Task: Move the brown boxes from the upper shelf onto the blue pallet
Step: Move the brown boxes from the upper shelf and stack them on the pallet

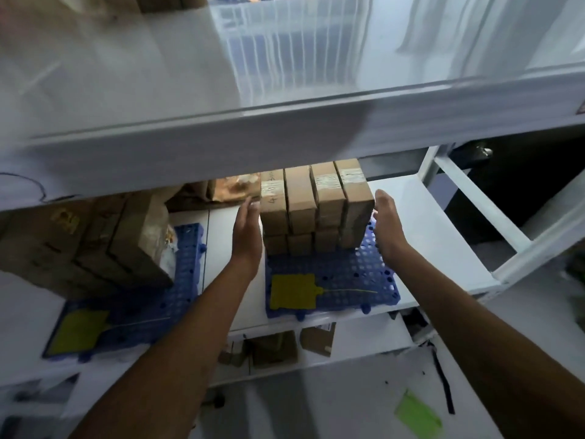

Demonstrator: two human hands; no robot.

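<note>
A stack of several small brown boxes (316,204) stands in two layers at the back of a blue pallet (342,280) on the middle shelf. My left hand (247,236) is flat and open just beside the stack's left side. My right hand (387,226) is open at the stack's right side, fingers spread, close to the boxes; contact cannot be told. A yellow tag (292,291) lies on the pallet's front. The white upper shelf (285,131) runs across above, and part of a brown box (167,1) shows at the top left.
A second blue pallet (133,315) on the left carries large brown cartons (88,242) and a yellow tag. Brown packages (221,188) lie behind. A lower shelf holds small cartons (318,339). White shelf uprights (474,198) stand at the right.
</note>
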